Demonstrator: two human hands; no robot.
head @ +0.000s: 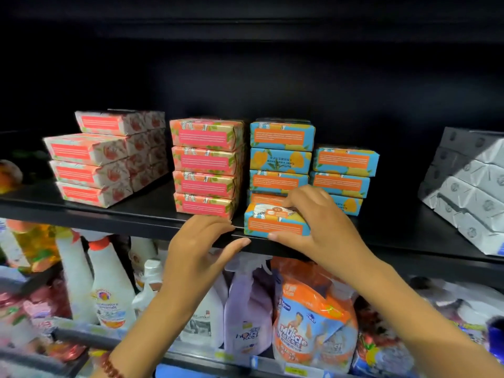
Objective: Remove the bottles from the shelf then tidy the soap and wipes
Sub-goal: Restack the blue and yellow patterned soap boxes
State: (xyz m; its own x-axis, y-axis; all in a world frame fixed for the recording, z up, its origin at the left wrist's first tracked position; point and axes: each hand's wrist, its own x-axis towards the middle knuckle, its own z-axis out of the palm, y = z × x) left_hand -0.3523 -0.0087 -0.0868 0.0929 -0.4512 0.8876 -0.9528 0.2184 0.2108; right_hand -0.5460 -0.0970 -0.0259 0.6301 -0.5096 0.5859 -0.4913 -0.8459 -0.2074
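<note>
Your right hand (313, 230) pinches 1 blue soap bar (275, 226) at the shelf (122, 216) edge, probably for restacking; your left hand (199, 249) rests spread beside it.

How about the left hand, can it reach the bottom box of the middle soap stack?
Probably yes. The left hand is empty, at the shelf edge just below that bottom box, nothing between.

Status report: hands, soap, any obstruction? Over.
Right hand grips blue soap box at shelf front edge. Left hand open, fingers at shelf lip. Blue soap stacks right behind the box.
</note>
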